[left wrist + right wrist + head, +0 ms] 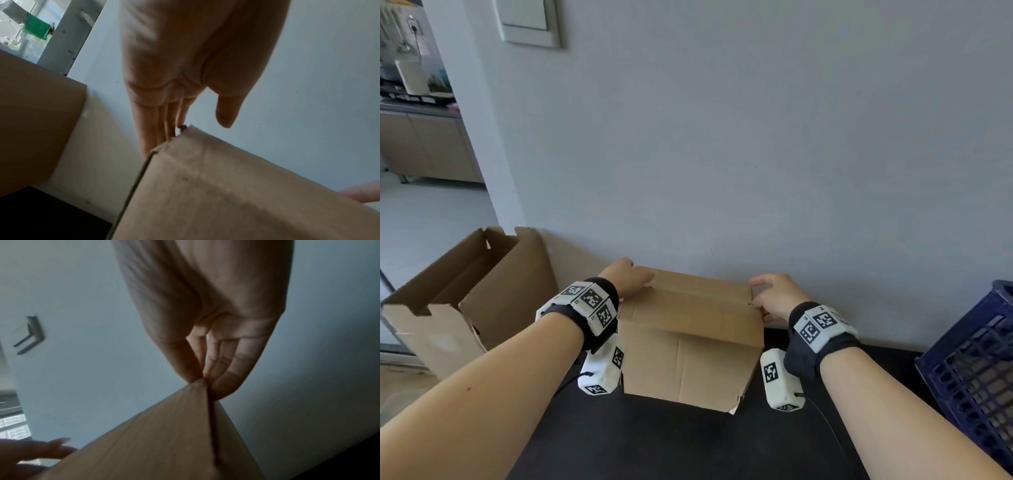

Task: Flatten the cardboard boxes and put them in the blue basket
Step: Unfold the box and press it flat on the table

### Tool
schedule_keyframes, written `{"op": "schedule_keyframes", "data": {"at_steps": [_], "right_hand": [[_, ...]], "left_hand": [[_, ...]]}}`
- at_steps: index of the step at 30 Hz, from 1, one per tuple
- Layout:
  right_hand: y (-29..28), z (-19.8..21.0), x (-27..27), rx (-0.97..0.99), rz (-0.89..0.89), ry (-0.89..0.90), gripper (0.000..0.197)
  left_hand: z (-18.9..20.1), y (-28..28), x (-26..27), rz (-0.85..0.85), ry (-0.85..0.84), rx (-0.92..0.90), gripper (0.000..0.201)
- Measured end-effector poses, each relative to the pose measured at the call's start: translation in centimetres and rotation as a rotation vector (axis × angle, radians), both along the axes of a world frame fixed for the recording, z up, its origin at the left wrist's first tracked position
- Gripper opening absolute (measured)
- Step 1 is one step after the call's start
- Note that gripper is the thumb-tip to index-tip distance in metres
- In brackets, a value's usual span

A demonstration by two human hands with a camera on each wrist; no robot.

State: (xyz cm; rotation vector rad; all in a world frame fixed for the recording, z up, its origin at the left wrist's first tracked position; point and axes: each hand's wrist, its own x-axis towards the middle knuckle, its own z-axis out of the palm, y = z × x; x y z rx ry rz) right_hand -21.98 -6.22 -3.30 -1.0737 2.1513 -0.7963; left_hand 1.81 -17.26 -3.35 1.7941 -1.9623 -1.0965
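Two cardboard boxes on dark table (654, 445), wall behind.

Open box (458, 301) stands left of the closed box (688, 342); blue basket (969, 370) right of it, at the table's edge. Left hand (628, 277) lies at the closed box's upper left corner, fingers (152, 126) straight and together. Right hand (777, 294) pinches its upper right corner, thumb against fingers (224, 369).

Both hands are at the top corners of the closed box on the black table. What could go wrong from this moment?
1. The right hand only pinches a corner of the box between fingertips; it may slip when pulling.
2. The box stands close to the wall, so the far flap may have little room to open.
3. The open box stands just beside the left hand and might get knocked.
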Motion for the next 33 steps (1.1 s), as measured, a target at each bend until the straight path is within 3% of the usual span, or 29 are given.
{"op": "schedule_keyframes", "data": {"at_steps": [9, 12, 14, 18, 22, 28, 33], "right_hand": [[0.9, 1.3, -0.2, 0.150, 0.251, -0.006, 0.061], [1.8, 1.5, -0.1, 0.215, 0.352, 0.149, 0.056], [2.2, 0.9, -0.3, 0.174, 0.366, 0.100, 0.049], [2.7, -0.2, -0.1, 0.093, 0.320, 0.053, 0.035], [2.3, -0.3, -0.2, 0.086, 0.149, 0.080, 0.045], [1.7, 0.0, 0.4, -0.082, -0.086, -0.111, 0.029], [1.5, 0.3, 0.3, -0.154, 0.046, 0.129, 0.047]], "left_hand": [[-1.3, 0.9, -0.7, -0.015, -0.016, -0.020, 0.073], [-1.6, 1.0, -0.8, -0.010, -0.020, 0.000, 0.075], [-1.7, 1.0, -0.9, -0.003, -0.019, 0.010, 0.074], [-1.3, 1.1, -1.1, 0.044, 0.060, 0.014, 0.079], [-0.9, 1.3, -1.1, 0.092, 0.189, 0.045, 0.092], [-1.2, 1.7, -1.5, -0.001, 0.013, 0.009, 0.078], [-0.9, 1.4, -0.9, 0.016, -0.051, -0.002, 0.081]]}}
